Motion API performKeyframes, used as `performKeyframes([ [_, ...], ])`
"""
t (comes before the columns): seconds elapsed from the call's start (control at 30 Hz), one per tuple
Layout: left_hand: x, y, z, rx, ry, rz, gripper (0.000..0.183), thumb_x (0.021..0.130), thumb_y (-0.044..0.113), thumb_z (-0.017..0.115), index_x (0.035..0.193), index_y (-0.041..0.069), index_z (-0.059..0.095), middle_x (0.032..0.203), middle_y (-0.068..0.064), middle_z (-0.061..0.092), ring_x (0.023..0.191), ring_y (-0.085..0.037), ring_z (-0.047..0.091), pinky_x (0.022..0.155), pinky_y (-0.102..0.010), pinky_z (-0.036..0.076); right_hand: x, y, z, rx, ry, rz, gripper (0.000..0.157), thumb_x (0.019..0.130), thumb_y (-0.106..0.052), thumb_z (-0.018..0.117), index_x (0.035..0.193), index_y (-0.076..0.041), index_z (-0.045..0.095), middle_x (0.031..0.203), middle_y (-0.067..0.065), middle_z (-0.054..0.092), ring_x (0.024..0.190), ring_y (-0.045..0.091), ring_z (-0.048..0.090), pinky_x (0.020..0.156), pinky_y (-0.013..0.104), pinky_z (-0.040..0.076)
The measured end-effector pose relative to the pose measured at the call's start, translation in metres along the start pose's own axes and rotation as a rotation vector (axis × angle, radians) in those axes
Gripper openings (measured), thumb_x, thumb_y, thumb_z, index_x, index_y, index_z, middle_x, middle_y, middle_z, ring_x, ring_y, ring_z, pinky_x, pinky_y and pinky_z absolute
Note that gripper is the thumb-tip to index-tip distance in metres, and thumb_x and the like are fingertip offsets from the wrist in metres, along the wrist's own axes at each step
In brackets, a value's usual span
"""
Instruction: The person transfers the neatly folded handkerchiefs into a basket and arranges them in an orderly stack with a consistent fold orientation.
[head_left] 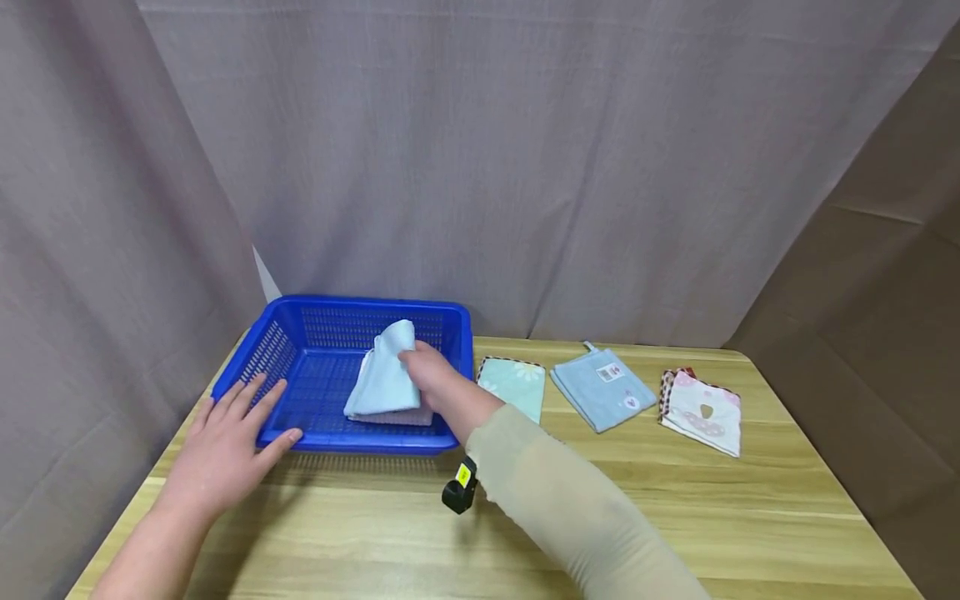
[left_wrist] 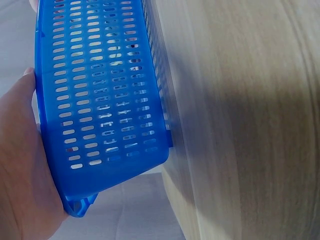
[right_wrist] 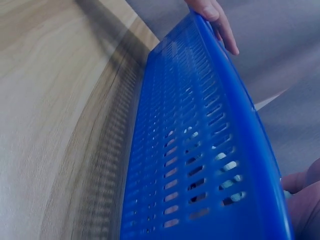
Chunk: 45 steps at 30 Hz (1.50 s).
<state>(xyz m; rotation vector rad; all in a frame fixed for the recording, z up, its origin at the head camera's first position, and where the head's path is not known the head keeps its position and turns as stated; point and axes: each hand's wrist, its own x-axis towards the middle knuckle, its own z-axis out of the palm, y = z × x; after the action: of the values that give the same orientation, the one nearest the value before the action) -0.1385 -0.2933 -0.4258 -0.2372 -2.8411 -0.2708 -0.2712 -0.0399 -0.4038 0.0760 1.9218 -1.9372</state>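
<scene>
A blue plastic basket (head_left: 322,438) with slotted walls stands on the wooden table. My left hand (head_left: 225,454) rests on its front left corner, fingers fairly straight over the rim; the left wrist view shows this hand (left_wrist: 22,165) against the rim. Inside the basket, my right hand (head_left: 435,375) pinches a folded light blue towel (head_left: 386,375) by its right side. Beneath that towel lies a pale folded cloth (head_left: 412,417), mostly covered. In the right wrist view, the basket wall (right_wrist: 175,135) hides most of the right hand (right_wrist: 305,200) and the towel.
Right of the basket lie a mint green towel (head_left: 517,385) with a checked edge, partly behind my right arm, a blue towel (head_left: 603,387) with a label and hanging loop, and a white-and-pink patterned towel (head_left: 705,414). A grey curtain (head_left: 525,167) hangs behind the table.
</scene>
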Motion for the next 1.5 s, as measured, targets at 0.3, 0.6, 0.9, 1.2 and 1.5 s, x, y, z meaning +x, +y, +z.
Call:
performKeyframes([
  [0.3, 0.0, 0.0, -0.001, 0.002, -0.008, -0.006, 0.076, 0.096, 0.061, 0.051, 0.153, 0.013, 0.038, 0.151, -0.029, 0.035, 0.137, -0.053, 0.029, 0.112, -0.07, 0.012, 0.003, 0.0, -0.004, -0.106, 0.041, 0.02, 0.047, 0.101, -0.008, 0.041, 0.147, -0.002, 0.04, 0.123, 0.019, 0.059, 0.112, 0.032, 0.058, 0.098, 0.049, 0.048],
  [0.6, 0.0, 0.0, 0.0, 0.0, -0.002, -0.001, 0.075, 0.096, 0.061, 0.052, 0.154, 0.014, 0.037, 0.152, -0.028, 0.035, 0.137, -0.053, 0.029, 0.112, -0.07, 0.011, 0.005, 0.001, -0.007, -0.163, 0.068, -0.014, 0.051, 0.095, 0.002, 0.037, 0.145, 0.001, 0.039, 0.124, 0.021, 0.056, 0.107, 0.032, 0.055, 0.096, 0.05, 0.046],
  [0.9, 0.0, -0.001, -0.001, 0.007, 0.002, 0.009, 0.075, 0.096, 0.06, 0.051, 0.154, 0.015, 0.036, 0.151, -0.028, 0.036, 0.136, -0.052, 0.03, 0.112, -0.07, 0.012, 0.009, -0.001, -0.005, -0.234, 0.153, 0.003, 0.064, 0.099, -0.013, 0.044, 0.157, -0.005, 0.019, 0.157, 0.022, 0.03, 0.143, 0.035, 0.03, 0.115, 0.054, 0.027],
  [1.2, 0.001, 0.0, -0.001, 0.003, -0.014, -0.004, 0.075, 0.096, 0.059, 0.052, 0.154, 0.015, 0.035, 0.152, -0.028, 0.034, 0.137, -0.053, 0.028, 0.112, -0.069, 0.009, 0.001, -0.007, 0.003, -0.405, 0.247, -0.095, 0.067, 0.097, -0.023, 0.054, 0.156, -0.006, 0.027, 0.16, 0.019, 0.025, 0.147, 0.033, 0.024, 0.119, 0.044, 0.025],
  [1.5, 0.0, -0.002, 0.0, -0.007, -0.008, -0.001, 0.075, 0.096, 0.059, 0.052, 0.154, 0.015, 0.035, 0.152, -0.028, 0.034, 0.137, -0.053, 0.028, 0.112, -0.069, 0.009, -0.015, -0.009, 0.006, -0.637, 0.196, -0.235, 0.064, 0.098, -0.032, 0.055, 0.154, -0.01, 0.034, 0.157, 0.015, 0.033, 0.144, 0.031, 0.033, 0.115, 0.044, 0.033],
])
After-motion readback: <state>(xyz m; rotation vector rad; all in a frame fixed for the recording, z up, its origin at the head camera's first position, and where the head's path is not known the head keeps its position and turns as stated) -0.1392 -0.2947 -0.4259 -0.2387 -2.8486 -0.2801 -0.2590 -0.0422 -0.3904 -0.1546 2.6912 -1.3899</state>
